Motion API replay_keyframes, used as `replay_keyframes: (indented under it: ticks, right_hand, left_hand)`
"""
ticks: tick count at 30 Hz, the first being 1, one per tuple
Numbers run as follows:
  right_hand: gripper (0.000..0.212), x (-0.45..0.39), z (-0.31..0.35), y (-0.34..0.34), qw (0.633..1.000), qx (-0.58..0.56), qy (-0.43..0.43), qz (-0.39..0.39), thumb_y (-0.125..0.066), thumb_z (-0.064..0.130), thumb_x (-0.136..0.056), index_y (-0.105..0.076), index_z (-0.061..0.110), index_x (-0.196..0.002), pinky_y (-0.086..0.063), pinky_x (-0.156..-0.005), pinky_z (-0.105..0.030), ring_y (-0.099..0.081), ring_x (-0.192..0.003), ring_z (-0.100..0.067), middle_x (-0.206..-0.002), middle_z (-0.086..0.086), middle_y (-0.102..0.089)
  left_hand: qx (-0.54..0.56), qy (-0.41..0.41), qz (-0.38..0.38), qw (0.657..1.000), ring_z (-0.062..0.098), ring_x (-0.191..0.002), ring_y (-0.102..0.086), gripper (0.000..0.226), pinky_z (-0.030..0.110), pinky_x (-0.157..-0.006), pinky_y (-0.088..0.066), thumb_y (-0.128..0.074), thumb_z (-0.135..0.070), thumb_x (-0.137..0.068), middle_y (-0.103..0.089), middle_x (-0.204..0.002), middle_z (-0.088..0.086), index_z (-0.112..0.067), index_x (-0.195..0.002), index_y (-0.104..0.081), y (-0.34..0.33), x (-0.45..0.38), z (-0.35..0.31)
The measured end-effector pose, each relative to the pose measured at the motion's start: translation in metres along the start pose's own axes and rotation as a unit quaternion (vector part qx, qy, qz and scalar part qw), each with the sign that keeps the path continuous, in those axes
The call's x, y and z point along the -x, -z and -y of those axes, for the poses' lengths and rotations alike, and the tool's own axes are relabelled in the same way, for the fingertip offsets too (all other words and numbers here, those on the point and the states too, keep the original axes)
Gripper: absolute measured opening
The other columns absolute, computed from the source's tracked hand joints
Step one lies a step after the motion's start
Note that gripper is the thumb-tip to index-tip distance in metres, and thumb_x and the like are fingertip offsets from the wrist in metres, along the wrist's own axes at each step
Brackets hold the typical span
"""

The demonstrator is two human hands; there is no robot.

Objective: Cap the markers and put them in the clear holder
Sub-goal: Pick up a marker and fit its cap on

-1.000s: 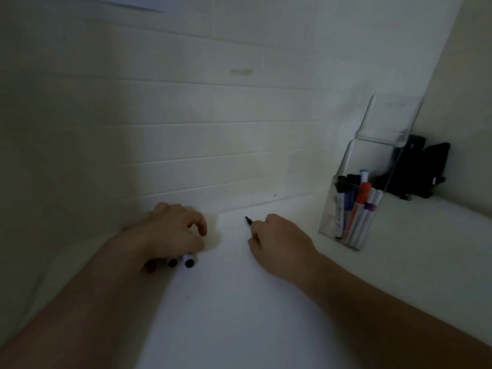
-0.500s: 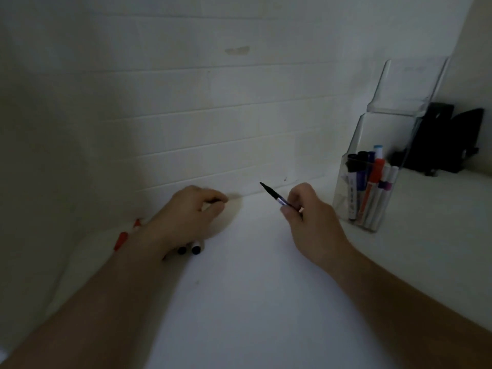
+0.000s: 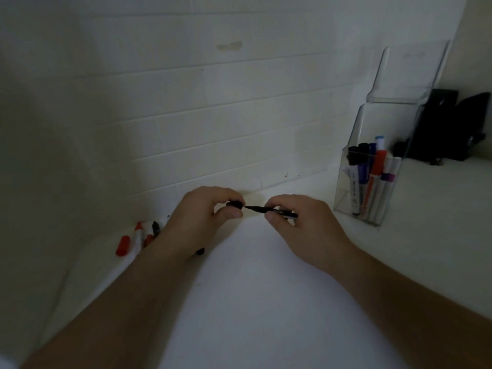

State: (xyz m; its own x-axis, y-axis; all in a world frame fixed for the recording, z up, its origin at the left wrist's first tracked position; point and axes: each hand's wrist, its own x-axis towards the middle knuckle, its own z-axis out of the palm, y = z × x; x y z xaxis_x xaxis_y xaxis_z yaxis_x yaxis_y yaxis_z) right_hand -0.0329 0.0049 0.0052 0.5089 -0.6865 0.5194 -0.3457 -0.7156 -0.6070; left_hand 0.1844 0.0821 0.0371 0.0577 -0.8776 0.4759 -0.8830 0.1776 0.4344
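My right hand [image 3: 306, 230] pinches an uncapped black marker [image 3: 269, 210], its tip pointing left. My left hand [image 3: 202, 222] pinches a black cap [image 3: 235, 204] between thumb and fingers, its mouth just short of the marker's tip. Both hands hover above the white tabletop near the wall. The clear holder [image 3: 372, 182] stands at the right and contains several capped markers. On the table to the left lie a loose red cap [image 3: 123, 245], a red-tipped marker [image 3: 138, 237] and a black-tipped marker [image 3: 155, 228], partly hidden behind my left wrist.
A white brick wall [image 3: 213, 115] runs along the table's back. Black objects [image 3: 458, 126] stand behind the holder at the far right. Another black marker end [image 3: 200, 251] peeks out under my left hand.
Both hands lifted off the table and came together. The left hand picked up the black cap and the right hand turned the marker so its tip meets the cap.
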Motion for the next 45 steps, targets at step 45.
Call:
replay_keyframes:
  ticks: [45]
  right_hand:
    - [0.016,-0.014,0.044,0.048,0.998,-0.021,-0.008,-0.055,-0.047,0.025,-0.106,-0.055,0.032,-0.118,-0.041,-0.05,-0.012,-0.058,-0.062,0.005,-0.086,0.007,-0.068]
  left_hand:
    - [0.232,0.026,-0.092,0.968,0.003,-0.08,-0.067,0.02,0.016,-0.074,-0.049,-0.067,-0.03,-0.093,-0.073,-0.085,-0.015,-0.037,-0.111,-0.061,-0.032,0.007,-0.062]
